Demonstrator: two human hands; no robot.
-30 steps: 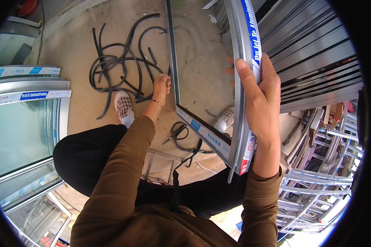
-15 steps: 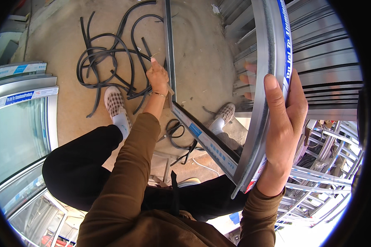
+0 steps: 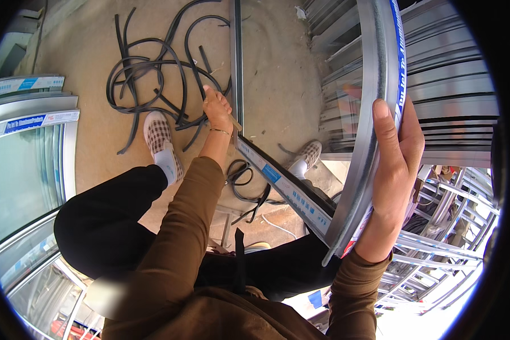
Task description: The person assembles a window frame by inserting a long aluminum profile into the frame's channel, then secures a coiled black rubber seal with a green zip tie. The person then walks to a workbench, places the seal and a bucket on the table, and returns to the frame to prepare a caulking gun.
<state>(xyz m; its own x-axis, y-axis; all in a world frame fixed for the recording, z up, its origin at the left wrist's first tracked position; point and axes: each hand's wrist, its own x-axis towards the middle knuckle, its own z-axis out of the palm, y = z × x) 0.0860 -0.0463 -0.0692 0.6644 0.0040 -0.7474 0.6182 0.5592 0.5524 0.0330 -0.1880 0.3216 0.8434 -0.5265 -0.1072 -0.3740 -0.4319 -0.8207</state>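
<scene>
An aluminium window frame [image 3: 374, 68] with blue-and-white protective tape stands before me. Its lower rail [image 3: 289, 190] slants up from near my right knee to a far corner, where another rail [image 3: 237, 62] runs away from me. My right hand [image 3: 394, 153] is closed around the near side rail, thumb on the inner face and fingers over the outer edge. At the far corner, my left hand [image 3: 218, 110] is closed on a flat tan strip [image 3: 236, 123], whose end touches or nearly touches the frame. Its exact kind is unclear.
Black rubber strips [image 3: 144, 105] lie tangled on the concrete floor, with a smaller coil [image 3: 241, 173] under the rail. Framed glass panels [image 3: 25, 164] stand at left. Metal profiles [image 3: 447, 73] are stacked at right, with more frames [image 3: 436, 249] below them.
My left hand has shifted slightly down and to the right at the corner, still closed on the strip. The near side of the frame has moved slightly right; my right hand keeps its hold.
</scene>
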